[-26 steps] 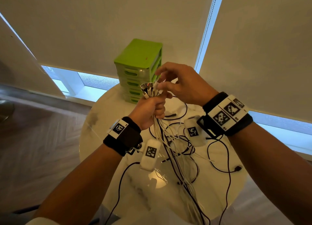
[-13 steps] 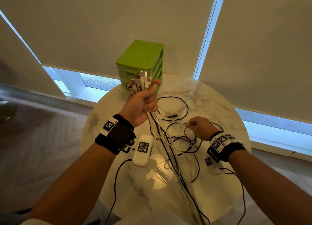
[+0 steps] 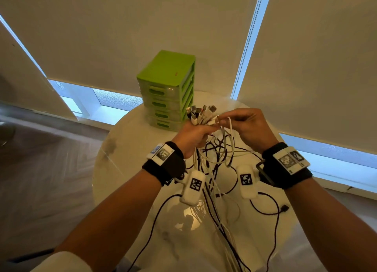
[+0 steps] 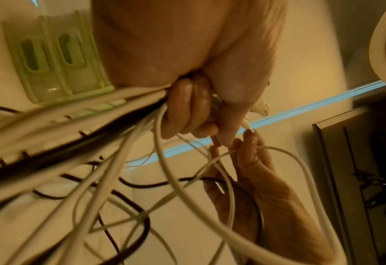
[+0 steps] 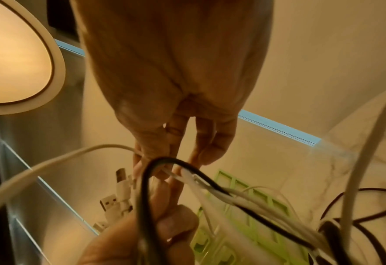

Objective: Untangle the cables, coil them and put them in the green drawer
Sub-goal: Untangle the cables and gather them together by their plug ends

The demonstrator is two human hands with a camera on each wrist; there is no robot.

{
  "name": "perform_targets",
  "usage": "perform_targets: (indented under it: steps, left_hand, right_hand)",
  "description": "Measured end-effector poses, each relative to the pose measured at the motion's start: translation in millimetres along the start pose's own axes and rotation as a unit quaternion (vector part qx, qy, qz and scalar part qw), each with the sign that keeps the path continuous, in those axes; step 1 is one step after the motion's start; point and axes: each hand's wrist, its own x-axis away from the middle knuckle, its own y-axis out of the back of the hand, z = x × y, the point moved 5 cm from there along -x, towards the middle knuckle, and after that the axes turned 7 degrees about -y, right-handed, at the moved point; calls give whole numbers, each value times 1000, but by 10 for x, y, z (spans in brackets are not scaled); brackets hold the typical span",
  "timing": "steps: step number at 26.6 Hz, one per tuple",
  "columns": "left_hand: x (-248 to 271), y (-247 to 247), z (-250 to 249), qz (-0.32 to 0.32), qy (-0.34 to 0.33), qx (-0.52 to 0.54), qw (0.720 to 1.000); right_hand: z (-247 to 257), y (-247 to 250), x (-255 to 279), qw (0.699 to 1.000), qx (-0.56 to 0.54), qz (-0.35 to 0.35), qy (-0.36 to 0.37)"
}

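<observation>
My left hand [image 3: 199,131] grips a bundle of white and black cables [image 3: 206,169] held above the table, fingers curled round it [image 4: 187,111]. Several USB plug ends [image 3: 201,113] stick up out of the fist. Just to the right, my right hand [image 3: 222,120] pinches one white cable [image 3: 230,133] near its end, touching the left thumb [image 5: 167,227]. The cables hang tangled down onto the table. The green drawer unit [image 3: 169,88] stands behind the hands with all drawers closed.
The round white marble table [image 3: 126,149] holds loose black cable loops [image 3: 271,210] at the right and front. Some cables run off its near edge. Window blinds close the space behind the drawer unit. Wooden floor lies to the left.
My right hand has risen from the tangle on the table to the plug ends, bringing a white cable with it. The left hand with its bundle has shifted slightly right and lower.
</observation>
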Motion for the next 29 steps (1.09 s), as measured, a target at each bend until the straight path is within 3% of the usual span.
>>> perform_targets:
  steps: [7,11,13,17,21,23,25,27,29]
  left_hand:
    - [-30,-81,74,-29,-16,-7,999]
    - [-17,-29,71,-53,-8,37,998]
    - [-31,50,89,-71,-1,58,996]
    - [-122,433,34,-141,-28,185,972]
    - [-85,607,-96,-128,-55,192,972]
    - [-86,542,-132,-98,-54,167,980]
    - [-122,449,-160,-64,-55,148,985]
    - [-139,346,-197,-27,-63,147,987]
    - [-136,260,-237,5,-73,160,984]
  right_hand:
    - [24,-67,45,998,42,-36,13]
    - [-229,-107,134,988,147,15,-44]
    - [-410,-1,166,983,172,-10,-68]
    - [-1028,513,279,944,252,-85,-196]
    - [-1518,967,421,885,282,-127,-349]
    - [-1422,936,345,860,372,-136,-321]
    - [-1057,672,207,896,368,-143,-204]
    - [-731,210,110,939,317,-35,-128]
    - [-648,-215,92,927,334,112,-128]
